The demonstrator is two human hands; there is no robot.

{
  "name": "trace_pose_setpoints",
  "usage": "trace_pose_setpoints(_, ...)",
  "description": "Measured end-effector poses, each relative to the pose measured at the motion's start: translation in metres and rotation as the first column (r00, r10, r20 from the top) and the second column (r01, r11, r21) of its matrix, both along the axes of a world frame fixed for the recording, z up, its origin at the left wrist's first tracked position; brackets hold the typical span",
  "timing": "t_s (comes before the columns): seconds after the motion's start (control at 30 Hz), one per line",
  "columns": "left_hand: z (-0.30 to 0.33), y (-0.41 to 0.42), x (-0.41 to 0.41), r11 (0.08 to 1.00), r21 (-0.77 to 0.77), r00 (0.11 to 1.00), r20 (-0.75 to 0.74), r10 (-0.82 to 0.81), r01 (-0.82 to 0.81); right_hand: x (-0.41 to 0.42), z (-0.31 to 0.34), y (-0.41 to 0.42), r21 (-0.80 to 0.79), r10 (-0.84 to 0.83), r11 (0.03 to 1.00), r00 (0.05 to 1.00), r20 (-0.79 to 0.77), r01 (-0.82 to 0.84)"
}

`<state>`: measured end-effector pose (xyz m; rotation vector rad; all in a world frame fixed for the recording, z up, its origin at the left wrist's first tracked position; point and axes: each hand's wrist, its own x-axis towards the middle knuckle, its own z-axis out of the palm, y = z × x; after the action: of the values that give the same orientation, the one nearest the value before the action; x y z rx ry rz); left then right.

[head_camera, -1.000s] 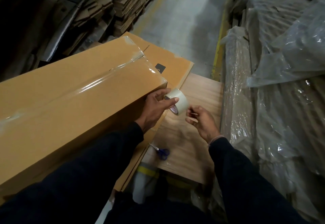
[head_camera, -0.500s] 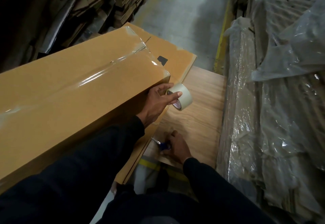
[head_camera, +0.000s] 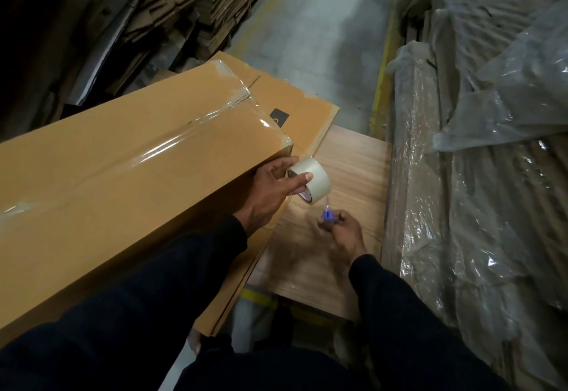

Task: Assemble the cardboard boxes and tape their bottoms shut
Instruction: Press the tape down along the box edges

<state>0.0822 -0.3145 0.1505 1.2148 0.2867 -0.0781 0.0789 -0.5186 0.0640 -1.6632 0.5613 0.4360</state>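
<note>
On the wooden board [head_camera: 353,169], right of the long box [head_camera: 129,175], my left hand [head_camera: 270,187] grips the tape roll [head_camera: 310,183] at the box's taped near-right corner. Just below the roll, my right hand [head_camera: 342,227] holds blue-handled scissors [head_camera: 327,214], blades toward the roll. Flat cardboard [head_camera: 295,117] lies under the box.

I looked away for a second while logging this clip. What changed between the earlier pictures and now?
The right hand went down to the wooden board, took hold of the blue scissors and raised them toward the tape roll. The left hand kept gripping the roll at the end of the taped box, which stayed put.
</note>
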Motion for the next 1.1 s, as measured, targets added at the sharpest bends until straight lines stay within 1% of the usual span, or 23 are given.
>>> trace_pose_setpoints(0.1,-0.002,0.0,0.0,1.0,-0.009,1.0,0.009,-0.006,0.007,0.034,0.029,-0.006,0.106,0.015,0.994,0.998,0.064,-0.021)
trace_pose_setpoints(0.27,-0.005,0.001,0.002,1.0,-0.021,1.0,0.018,-0.022,0.023,0.077,0.075,-0.002,0.285,0.022,0.955,0.981,0.195,-0.078)
trace_pose_setpoints(0.4,-0.003,0.0,0.003,0.999,-0.029,0.999,0.023,-0.025,0.026,0.092,0.104,0.014,0.421,0.049,0.893,0.965,0.259,-0.158)
trace_pose_setpoints(0.57,0.0,-0.003,0.004,0.999,-0.047,1.0,-0.007,0.001,-0.001,0.102,0.129,0.026,0.52,0.132,0.808,0.945,0.3,-0.278)
trace_pose_setpoints(0.6,0.0,-0.004,0.004,0.999,-0.05,1.0,-0.017,0.002,-0.003,0.106,0.135,0.025,0.502,0.161,0.809,0.937,0.311,-0.306)
trace_pose_setpoints(0.67,0.001,-0.004,0.005,0.998,-0.069,0.999,-0.043,0.002,-0.004,0.114,0.145,0.022,0.391,0.277,0.826,0.897,0.344,-0.405)
trace_pose_setpoints(0.7,0.001,-0.004,0.005,0.997,-0.08,0.999,-0.054,0.001,-0.005,0.118,0.151,0.019,0.318,0.36,0.821,0.862,0.357,-0.475)
trace_pose_setpoints(0.77,-0.001,-0.003,0.007,0.996,-0.085,0.998,-0.066,-0.004,-0.002,0.127,0.164,0.013,0.184,0.536,0.766,0.77,0.346,-0.616)
trace_pose_setpoints(0.8,-0.002,-0.003,0.007,0.996,-0.085,0.998,-0.063,-0.007,0.002,0.133,0.17,0.01,0.113,0.623,0.724,0.716,0.315,-0.68)
trace_pose_setpoints(0.87,-0.004,-0.004,0.008,0.996,-0.095,0.999,-0.052,-0.005,0.0,0.146,0.18,0.006,-0.042,0.766,0.63,0.611,0.201,-0.776)
trace_pose_setpoints(0.93,-0.003,-0.005,0.009,0.994,-0.109,0.998,-0.059,0.007,-0.013,0.158,0.188,0.009,-0.162,0.848,0.528,0.526,0.06,-0.833)
trace_pose_setpoints(1.0,-0.002,-0.006,0.01,0.992,-0.12,0.997,-0.076,0.015,-0.024,0.165,0.196,0.015,-0.234,0.896,0.416,0.44,-0.059,-0.879)
trace_pose_setpoints(1.1,-0.002,-0.006,0.011,0.992,-0.121,0.995,-0.095,0.023,-0.034,0.172,0.207,0.027,-0.272,0.929,0.243,0.305,-0.211,-0.931)
